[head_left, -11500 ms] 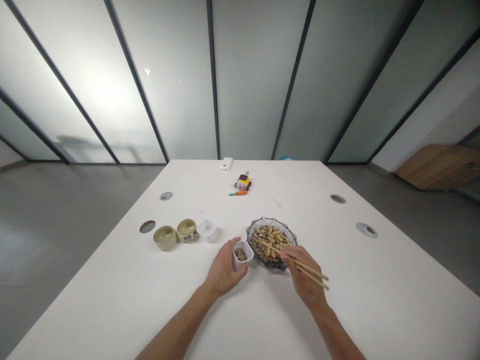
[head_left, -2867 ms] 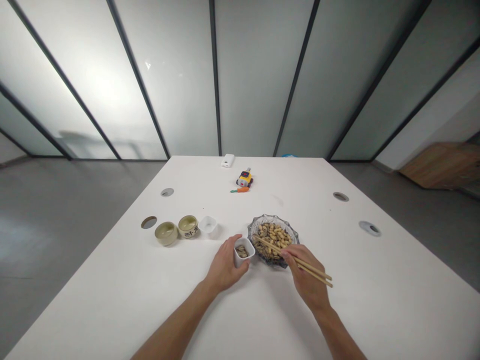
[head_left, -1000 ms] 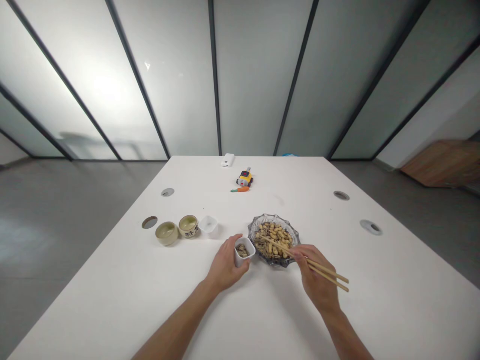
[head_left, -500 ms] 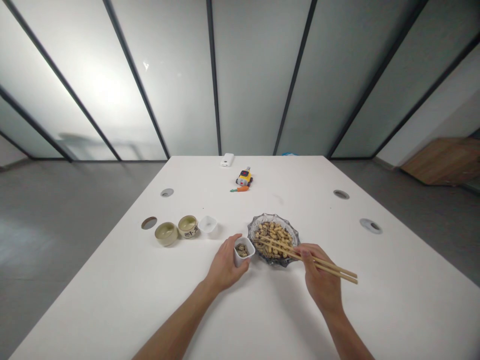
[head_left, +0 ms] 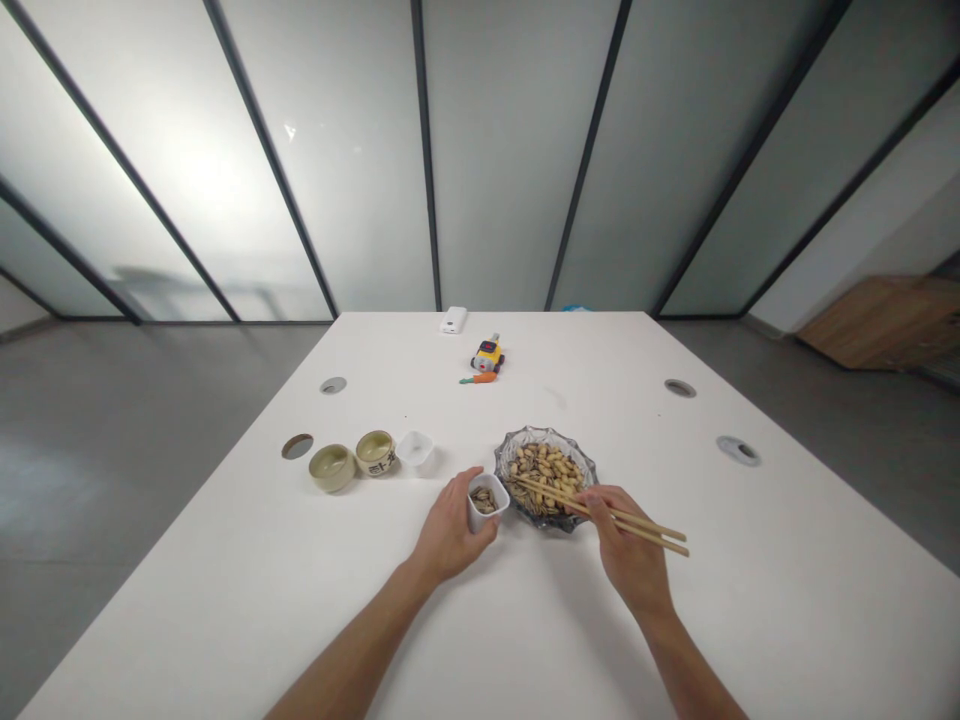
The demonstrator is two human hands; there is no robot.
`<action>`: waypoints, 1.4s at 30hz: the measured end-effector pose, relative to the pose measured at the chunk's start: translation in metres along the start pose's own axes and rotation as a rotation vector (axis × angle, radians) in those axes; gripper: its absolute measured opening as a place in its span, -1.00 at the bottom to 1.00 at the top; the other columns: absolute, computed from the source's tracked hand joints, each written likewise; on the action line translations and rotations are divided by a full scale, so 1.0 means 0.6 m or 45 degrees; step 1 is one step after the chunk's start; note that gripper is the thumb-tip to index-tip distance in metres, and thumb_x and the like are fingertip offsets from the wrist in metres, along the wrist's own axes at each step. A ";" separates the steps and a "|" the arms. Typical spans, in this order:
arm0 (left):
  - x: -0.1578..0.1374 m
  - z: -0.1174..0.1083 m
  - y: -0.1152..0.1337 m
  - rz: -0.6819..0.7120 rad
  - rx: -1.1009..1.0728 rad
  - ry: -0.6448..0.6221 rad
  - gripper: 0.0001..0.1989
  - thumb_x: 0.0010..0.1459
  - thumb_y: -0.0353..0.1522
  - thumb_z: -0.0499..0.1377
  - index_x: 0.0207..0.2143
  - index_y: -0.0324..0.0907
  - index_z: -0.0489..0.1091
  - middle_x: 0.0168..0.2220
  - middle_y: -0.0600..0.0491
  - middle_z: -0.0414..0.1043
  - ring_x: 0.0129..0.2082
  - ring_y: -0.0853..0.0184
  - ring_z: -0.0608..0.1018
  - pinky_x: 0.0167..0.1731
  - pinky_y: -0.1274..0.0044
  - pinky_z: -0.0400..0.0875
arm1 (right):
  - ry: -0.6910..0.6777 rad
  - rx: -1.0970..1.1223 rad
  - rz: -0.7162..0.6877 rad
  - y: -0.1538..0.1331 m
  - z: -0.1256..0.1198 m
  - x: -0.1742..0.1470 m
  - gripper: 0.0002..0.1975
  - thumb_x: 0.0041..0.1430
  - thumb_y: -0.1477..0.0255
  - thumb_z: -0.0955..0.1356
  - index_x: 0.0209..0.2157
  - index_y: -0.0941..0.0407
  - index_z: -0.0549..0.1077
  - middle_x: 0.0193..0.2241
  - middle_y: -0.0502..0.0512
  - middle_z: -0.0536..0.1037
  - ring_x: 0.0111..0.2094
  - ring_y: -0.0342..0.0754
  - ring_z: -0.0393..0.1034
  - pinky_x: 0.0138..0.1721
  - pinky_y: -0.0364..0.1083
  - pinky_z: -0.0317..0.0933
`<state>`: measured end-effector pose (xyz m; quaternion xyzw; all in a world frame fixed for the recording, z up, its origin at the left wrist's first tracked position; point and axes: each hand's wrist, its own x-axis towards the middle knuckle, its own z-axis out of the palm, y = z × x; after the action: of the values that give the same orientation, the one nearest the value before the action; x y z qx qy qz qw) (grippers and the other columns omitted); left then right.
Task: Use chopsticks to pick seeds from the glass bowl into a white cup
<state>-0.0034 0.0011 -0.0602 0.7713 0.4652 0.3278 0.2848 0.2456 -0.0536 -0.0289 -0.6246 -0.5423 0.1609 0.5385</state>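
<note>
My left hand (head_left: pixel 452 530) wraps round a small white cup (head_left: pixel 481 518) that has some striped sunflower seeds (head_left: pixel 484 499) in it. Just right of the cup, nearly touching it, stands a scalloped clear glass bowl (head_left: pixel 582 458) filled with peanuts (head_left: pixel 553 466) and more sunflower seeds. A pair of wooden chopsticks (head_left: pixel 637 525) is gripped in my right hand (head_left: pixel 631 552) at the bowl's right edge. Their tips lie over the left part of the bowl's contents, close to the seeds. Whether anything is pinched between the tips is too small to tell.
Left of my left hand stand a second white cup (head_left: pixel 416 452) and two green-glazed cups (head_left: pixel 332 468), (head_left: pixel 376 452). Farther back on the white table (head_left: pixel 262 600) lie a toy carrot (head_left: pixel 478 379), a yellow toy car (head_left: pixel 488 354) and a white box-like device (head_left: pixel 454 320). Round grommet holes (head_left: pixel 298 446) pierce both sides.
My right hand has shifted slightly left, and the chopsticks with it, their tips moving toward the bowl's left side. The left hand and its cup have stayed in place.
</note>
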 end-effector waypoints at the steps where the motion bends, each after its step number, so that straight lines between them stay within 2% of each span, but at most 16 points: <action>1: 0.000 0.000 0.000 -0.002 0.003 -0.002 -0.37 0.14 -0.35 0.26 0.26 -0.17 0.23 0.19 -0.17 0.43 0.21 0.03 0.48 0.25 0.16 0.36 | 0.005 0.008 0.005 0.002 -0.001 0.000 -0.57 0.36 0.05 0.31 -0.37 0.06 0.60 -0.30 0.14 0.62 -0.26 0.03 0.55 -0.17 0.00 0.48; 4: 0.000 -0.001 0.000 -0.013 0.003 -0.014 -0.37 0.15 -0.34 0.25 0.26 -0.18 0.22 0.20 -0.17 0.42 0.22 0.04 0.47 0.26 0.17 0.35 | 0.037 0.064 0.049 0.009 -0.003 -0.001 -0.58 0.34 0.05 0.32 -0.36 0.08 0.59 -0.29 0.15 0.61 -0.25 0.04 0.56 -0.15 0.02 0.48; 7: 0.000 0.000 0.000 -0.020 -0.001 -0.017 -0.37 0.15 -0.33 0.25 0.26 -0.18 0.22 0.20 -0.16 0.42 0.22 0.04 0.47 0.26 0.18 0.35 | 0.071 0.236 0.116 0.011 -0.006 -0.003 -0.61 0.35 0.07 0.33 -0.33 0.09 0.58 -0.27 0.15 0.59 -0.27 0.04 0.57 -0.19 0.02 0.51; 9: -0.001 0.000 0.000 -0.017 0.006 -0.018 -0.37 0.14 -0.33 0.25 0.26 -0.18 0.22 0.22 -0.16 0.41 0.23 0.04 0.46 0.26 0.17 0.35 | 0.046 0.314 0.091 0.007 -0.008 -0.005 -0.62 0.35 0.09 0.33 -0.33 0.09 0.59 -0.27 0.14 0.59 -0.26 0.04 0.57 -0.20 0.02 0.51; 12: -0.001 0.000 0.000 -0.015 0.011 -0.012 -0.36 0.14 -0.33 0.26 0.27 -0.19 0.21 0.22 -0.17 0.40 0.23 0.04 0.46 0.26 0.17 0.34 | -0.021 0.249 -0.042 -0.003 -0.011 -0.005 -0.63 0.35 0.12 0.34 -0.38 0.07 0.61 -0.30 0.13 0.59 -0.23 0.03 0.54 -0.16 -0.01 0.48; 14: -0.001 0.000 0.000 -0.014 0.005 -0.010 -0.36 0.15 -0.34 0.26 0.26 -0.19 0.22 0.22 -0.17 0.41 0.22 0.04 0.46 0.26 0.17 0.35 | -0.006 0.178 -0.098 -0.009 -0.014 -0.004 -0.63 0.36 0.13 0.34 -0.39 0.06 0.61 -0.32 0.13 0.60 -0.23 0.02 0.53 -0.17 -0.03 0.47; 19: 0.000 -0.002 0.001 0.000 -0.009 -0.004 -0.38 0.15 -0.34 0.26 0.25 -0.18 0.23 0.19 -0.16 0.43 0.20 0.04 0.47 0.25 0.17 0.36 | 0.075 0.009 -0.082 -0.013 -0.020 0.001 -0.59 0.37 0.10 0.31 -0.39 0.06 0.60 -0.34 0.12 0.59 -0.28 0.00 0.52 -0.23 -0.04 0.44; 27: -0.001 0.000 -0.003 -0.008 -0.019 -0.006 -0.38 0.15 -0.33 0.26 0.25 -0.19 0.23 0.18 -0.16 0.43 0.18 0.05 0.49 0.24 0.18 0.37 | -0.004 -0.108 -0.088 -0.013 -0.013 0.000 -0.58 0.37 0.07 0.30 -0.37 0.06 0.60 -0.32 0.11 0.62 -0.29 0.01 0.54 -0.21 -0.03 0.44; 35: 0.000 0.000 0.001 0.002 -0.016 0.008 -0.38 0.13 -0.35 0.26 0.25 -0.20 0.24 0.20 -0.17 0.43 0.21 0.04 0.48 0.25 0.17 0.35 | -0.057 -0.128 -0.194 -0.009 -0.010 0.001 -0.64 0.39 0.14 0.31 -0.34 0.03 0.62 -0.33 0.09 0.63 -0.29 -0.02 0.55 -0.21 -0.05 0.44; 42: -0.001 -0.002 0.002 -0.012 -0.008 -0.013 -0.38 0.14 -0.33 0.25 0.25 -0.20 0.24 0.20 -0.18 0.42 0.20 0.04 0.47 0.25 0.17 0.36 | 0.004 -0.065 -0.177 -0.011 -0.017 -0.003 -0.67 0.40 0.19 0.31 -0.33 0.03 0.62 -0.31 0.08 0.61 -0.27 -0.03 0.54 -0.20 -0.07 0.43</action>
<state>-0.0036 0.0003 -0.0585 0.7700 0.4662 0.3240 0.2913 0.2494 -0.0611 -0.0201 -0.5992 -0.5874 0.1082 0.5331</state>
